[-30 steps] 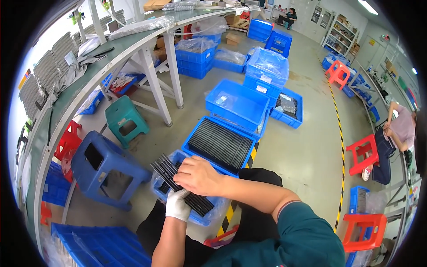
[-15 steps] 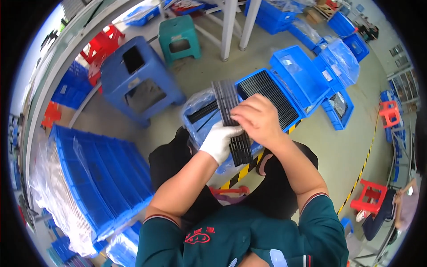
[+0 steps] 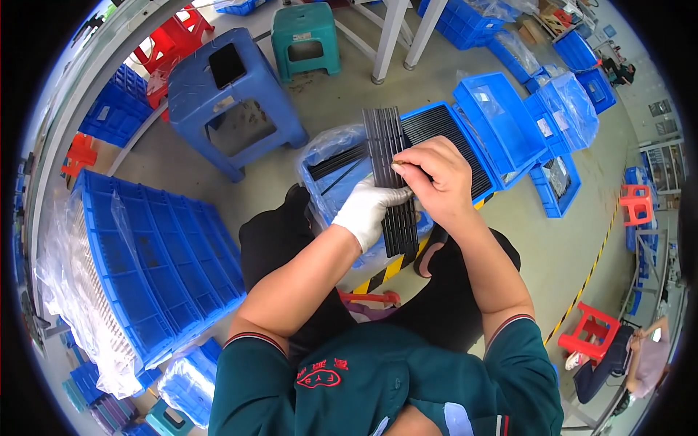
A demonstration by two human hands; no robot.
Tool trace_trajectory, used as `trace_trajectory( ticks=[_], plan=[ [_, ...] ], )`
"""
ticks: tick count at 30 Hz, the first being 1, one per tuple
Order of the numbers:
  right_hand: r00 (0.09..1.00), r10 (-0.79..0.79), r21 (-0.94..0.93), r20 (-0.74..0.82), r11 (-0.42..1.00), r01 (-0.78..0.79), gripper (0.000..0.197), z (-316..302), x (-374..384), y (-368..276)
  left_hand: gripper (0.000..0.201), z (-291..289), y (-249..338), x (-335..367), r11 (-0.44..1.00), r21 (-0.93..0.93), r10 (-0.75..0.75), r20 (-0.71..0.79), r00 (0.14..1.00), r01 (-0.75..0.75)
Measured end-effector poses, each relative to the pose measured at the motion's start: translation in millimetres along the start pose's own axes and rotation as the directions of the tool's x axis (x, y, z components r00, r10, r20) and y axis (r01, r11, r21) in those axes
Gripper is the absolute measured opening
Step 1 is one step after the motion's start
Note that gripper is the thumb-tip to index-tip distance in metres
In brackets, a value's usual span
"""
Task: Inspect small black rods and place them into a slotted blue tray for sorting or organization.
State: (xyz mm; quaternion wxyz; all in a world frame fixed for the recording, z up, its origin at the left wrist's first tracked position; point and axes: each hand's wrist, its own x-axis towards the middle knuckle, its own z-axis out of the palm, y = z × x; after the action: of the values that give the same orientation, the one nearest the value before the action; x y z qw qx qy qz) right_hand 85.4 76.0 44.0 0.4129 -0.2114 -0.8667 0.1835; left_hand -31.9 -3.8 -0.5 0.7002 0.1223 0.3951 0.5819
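At centre frame, the gloved left hand (image 3: 366, 209) clamps black strips (image 3: 383, 142) just below mid-length, ends jutting above and below. The right hand (image 3: 442, 178) pinches at their right edge; whether it grips one cannot be told.

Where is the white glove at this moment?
In the head view, the white glove is near the centre, on the left hand, which grips a bundle of thin black strips, below and left of the bare right hand.

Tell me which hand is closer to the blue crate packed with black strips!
Right. The right hand overlaps the near edge of the blue crate in this view; the gloved left hand is farther away, to the left, holding a bundle of black strips.
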Motion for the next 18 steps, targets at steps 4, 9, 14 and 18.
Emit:
trace_trajectory(
  ticks=[4, 9, 14, 18],
  plan=[
    [0.999, -0.03, -0.048, 0.014, 0.998, 0.03, 0.015, -1.3, 1.1, -2.1, 0.031, 3.5, 3.1, -3.1, 0.999, 0.031, 0.011, -0.02, 1.0, -0.011],
    [0.948, -0.294, -0.276, 0.121, 0.907, 0.317, 0.014, 1.4, 3.3, -13.5, 0.032, -4.5, -7.2, 4.2, 0.994, 0.097, 0.054, -0.059, 0.997, -0.048],
    [0.962, -0.254, -0.303, 0.095, 0.914, 0.271, 0.014, 4.5, -0.7, -7.4, 0.031, -1.9, -4.7, 2.1, 0.993, 0.113, 0.039, -0.037, 0.999, -0.035],
    [0.989, -0.142, -0.233, 0.046, 0.961, 0.149, 0.014, -0.3, -2.2, -0.5, 0.031, 1.5, 1.8, -1.2, 1.0, 0.009, -0.027, -0.025, 0.999, 0.028]
  ],
)
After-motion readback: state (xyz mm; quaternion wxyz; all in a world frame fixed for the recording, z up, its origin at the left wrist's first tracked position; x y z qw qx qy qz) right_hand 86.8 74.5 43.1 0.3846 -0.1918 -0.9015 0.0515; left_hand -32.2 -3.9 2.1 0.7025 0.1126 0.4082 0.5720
